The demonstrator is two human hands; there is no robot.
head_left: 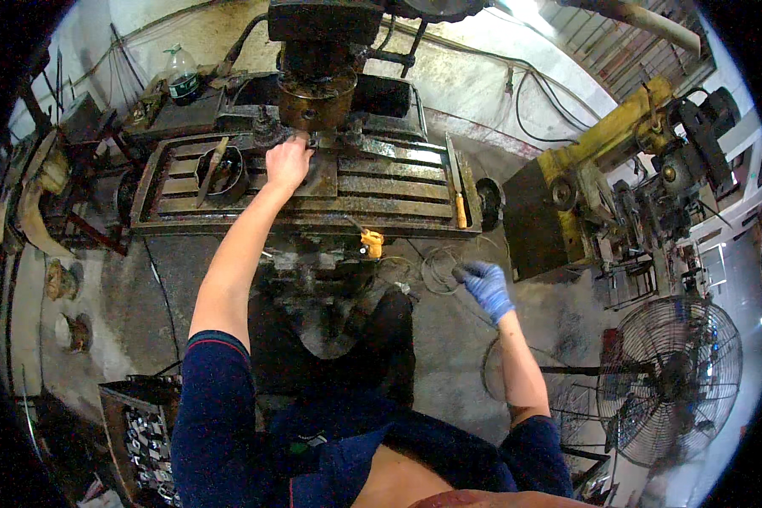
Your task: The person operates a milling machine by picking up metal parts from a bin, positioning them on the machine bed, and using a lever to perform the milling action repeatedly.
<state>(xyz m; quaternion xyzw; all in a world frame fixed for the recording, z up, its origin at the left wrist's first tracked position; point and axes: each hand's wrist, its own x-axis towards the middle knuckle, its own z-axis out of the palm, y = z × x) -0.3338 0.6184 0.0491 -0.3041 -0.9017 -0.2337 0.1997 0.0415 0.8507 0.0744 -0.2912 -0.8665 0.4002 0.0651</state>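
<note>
My bare left hand (289,164) reaches up to the underside of the milling machine's spindle head (315,100). Its fingers are closed, and what they grip there is hidden. Below lies the slotted machine table (398,184). A dark pot (226,179) with a flat wooden-looking stick (215,169) across it stands left of that hand. Off the table's front right, my right hand (486,289) wears a blue glove with dark fingertips. Its fingers are curled together in the air, and anything inside them is too small to make out.
A yellow-handled tool (371,243) sits at the table's front edge. A long file-like tool with a yellow handle (461,210) lies along its right end. Right of me stand a yellow-and-dark machine (559,196) and a large fan (670,381). A bin of metal parts (148,444) is at lower left.
</note>
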